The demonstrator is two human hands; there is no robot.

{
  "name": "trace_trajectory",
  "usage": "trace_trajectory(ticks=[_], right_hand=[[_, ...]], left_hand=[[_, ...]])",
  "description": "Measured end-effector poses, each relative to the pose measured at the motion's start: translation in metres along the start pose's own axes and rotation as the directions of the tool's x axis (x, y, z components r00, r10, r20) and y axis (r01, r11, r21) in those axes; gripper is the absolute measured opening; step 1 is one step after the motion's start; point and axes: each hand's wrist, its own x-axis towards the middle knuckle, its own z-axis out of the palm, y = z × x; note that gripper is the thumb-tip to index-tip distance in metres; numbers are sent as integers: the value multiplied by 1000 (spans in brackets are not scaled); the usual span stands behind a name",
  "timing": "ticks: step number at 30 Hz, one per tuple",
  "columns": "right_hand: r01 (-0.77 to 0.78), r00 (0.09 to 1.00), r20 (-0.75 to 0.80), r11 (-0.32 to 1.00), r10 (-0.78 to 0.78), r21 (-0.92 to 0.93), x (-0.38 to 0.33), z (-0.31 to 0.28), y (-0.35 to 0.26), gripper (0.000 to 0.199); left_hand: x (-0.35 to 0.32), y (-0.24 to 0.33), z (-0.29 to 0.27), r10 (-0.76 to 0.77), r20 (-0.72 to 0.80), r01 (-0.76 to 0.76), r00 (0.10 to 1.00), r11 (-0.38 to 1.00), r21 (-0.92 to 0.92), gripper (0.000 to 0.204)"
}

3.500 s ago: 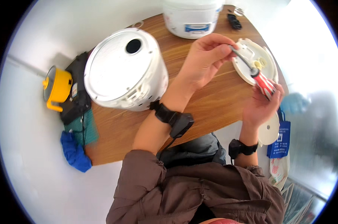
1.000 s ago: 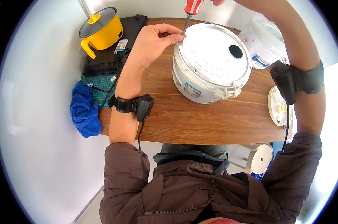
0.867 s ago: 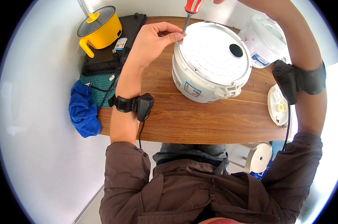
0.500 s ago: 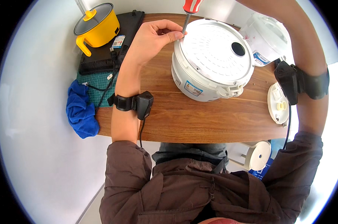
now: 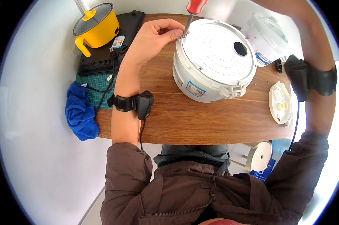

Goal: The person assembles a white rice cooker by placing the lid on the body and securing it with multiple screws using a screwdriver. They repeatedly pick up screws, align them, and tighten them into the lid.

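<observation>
A white rice cooker (image 5: pixel 220 60) stands on the table, its slotted plate with a round dark hole facing up. At that plate's far-left rim, a screwdriver (image 5: pixel 189 23) with a red and white handle leans, tip down on the edge. My left hand (image 5: pixel 154 37) pinches the screwdriver's shaft low down, thumb and forefinger closed just above the tip. The right forearm reaches up past the picture's top edge, so my right hand and what it does are out of sight. Screws show along the plate's rim.
Right of the cooker lie a transparent-lidded white appliance (image 5: pixel 267 39) and an oval cream tray (image 5: pixel 274 112) holding small parts. On the left are a yellow pot (image 5: pixel 98 28) on a black flat device (image 5: pixel 91 65), a green cutting mat (image 5: pixel 98 80) and a blue cloth (image 5: pixel 79 112).
The screwdriver's handle has shifted slightly right, tilting the shaft more. My right forearm has moved right. My left hand stays at the tip, almost still.
</observation>
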Motion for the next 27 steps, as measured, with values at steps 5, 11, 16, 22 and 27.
trace_trajectory(ticks=[5, 11, 16, 22, 27], right_hand=[[576, 788, -113, 789, -606, -213, -28, 5, 55, 37], [595, 744, -216, 774, -632, -216, -8, 26, 61, 36], [17, 998, -66, 998, -12, 68, -14, 6, 14, 33], [460, 882, -59, 882, -467, -99, -33, 2, 60, 42], [530, 845, 9, 840, -535, 111, -10, -1, 81, 34]], left_hand=[[13, -1, 18, 30, 34, -28, 999, 999, -43, 20], [-6, -9, -2, -15, -37, 17, 999, 998, 57, 22], [4, -16, 13, 44, -24, -44, 999, 999, 8, 20], [20, -11, 26, 52, 72, -54, 996, 998, 27, 25], [9, -8, 18, 64, -12, -64, 998, 997, 44, 23]])
